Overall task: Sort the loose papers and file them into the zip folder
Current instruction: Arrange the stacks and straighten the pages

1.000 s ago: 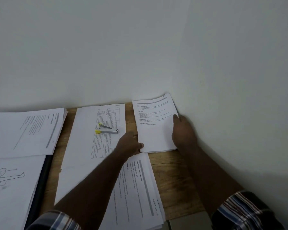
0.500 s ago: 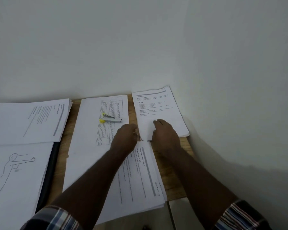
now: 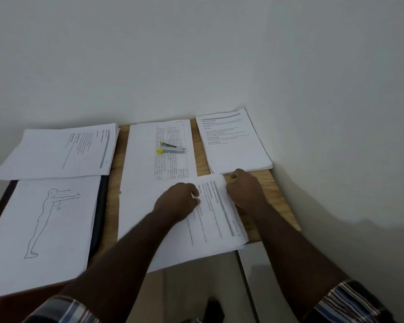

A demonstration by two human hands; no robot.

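Paper stack (image 3: 210, 220) — left hand (image 3: 177, 201) curled, resting | right hand (image 3: 245, 190) pinching edge

The counter (image 3: 267, 183) is of light wood with a visible grain and a matt finish. The papers (image 3: 233, 145) are matt white sheets, smooth and printed in grey and black. At 12 o'clock from the hands, the stapler (image 3: 172, 149) has a metal-looking silver body with yellow plastic-looking parts, and the sleeves (image 3: 350, 301) are of striped woven cloth.

Printed paper stacks (image 3: 233, 145) lie flat across wooden desk; one sheet w/ figure drawing (image 3: 42, 220) covers dark zip folder (image 3: 100, 206) at left.
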